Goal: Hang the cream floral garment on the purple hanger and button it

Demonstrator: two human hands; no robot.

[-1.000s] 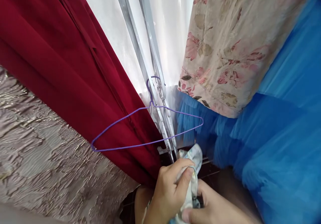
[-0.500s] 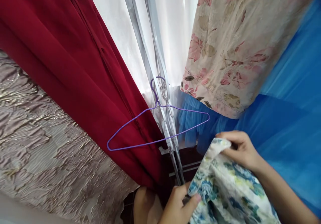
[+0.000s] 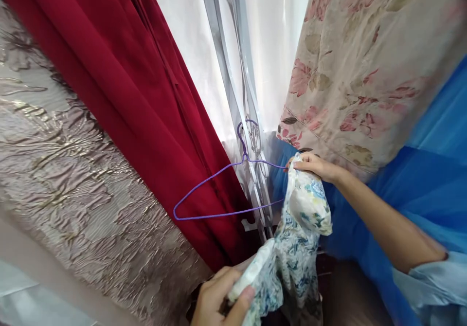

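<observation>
A floral garment [image 3: 297,248], white with blue, green and yellow print, hangs between my two hands. My right hand [image 3: 314,166] pinches its upper edge at the right end of a purple hanger [image 3: 215,215], and the cloth covers that end. Lower down, my left hand [image 3: 222,297] grips another edge of the garment between thumb and fingers. The hanger's hook loops at the white metal rack [image 3: 233,80], and its left end is bare. Whether the hanger's right end is inside the garment or behind it, I cannot tell.
A long red cloth [image 3: 153,136] hangs left of the rack, beside textured pinkish fabric [image 3: 83,204]. On the right hang a beige floral cloth [image 3: 339,82] and blue tulle [image 3: 430,180]. White fabric [image 3: 184,24] hangs behind the rack.
My right hand has moved up and left with the garment to the hanger's right end. My left hand has moved left and down, spreading the cloth. The view has shifted slightly.
</observation>
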